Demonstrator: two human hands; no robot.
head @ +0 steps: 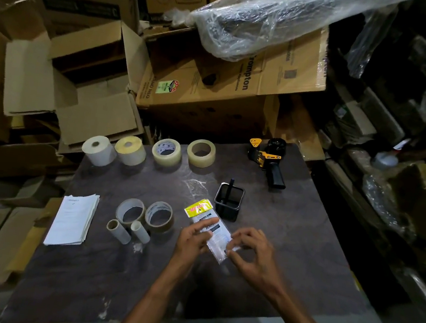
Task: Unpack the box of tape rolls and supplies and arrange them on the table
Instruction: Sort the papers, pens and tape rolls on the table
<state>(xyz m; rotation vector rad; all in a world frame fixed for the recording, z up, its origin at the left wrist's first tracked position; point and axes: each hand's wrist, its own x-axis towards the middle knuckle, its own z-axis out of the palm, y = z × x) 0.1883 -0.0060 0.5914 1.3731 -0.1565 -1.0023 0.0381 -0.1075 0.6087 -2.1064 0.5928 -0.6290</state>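
Observation:
A clear plastic packet [212,227] with a yellow header lies on the dark table [289,249] between my hands. My left hand [193,239] rests on its left side, fingers stretched over it. My right hand [248,247] pinches its lower right edge with thumb and fingertips. Along the table's far edge stand two label rolls [113,150] and two clear tape rolls [183,152]. Two more tape rolls [145,213] and two small cardboard cores [128,230] sit left of my hands. An open cardboard box [83,75] stands beyond the table's far left.
A black and yellow tape dispenser [269,158] lies at the far right of the table. A black pen holder [228,201] with a pen stands just behind the packet. A stack of white papers [72,219] sits at the left edge. Cardboard boxes and wrapped goods surround the table.

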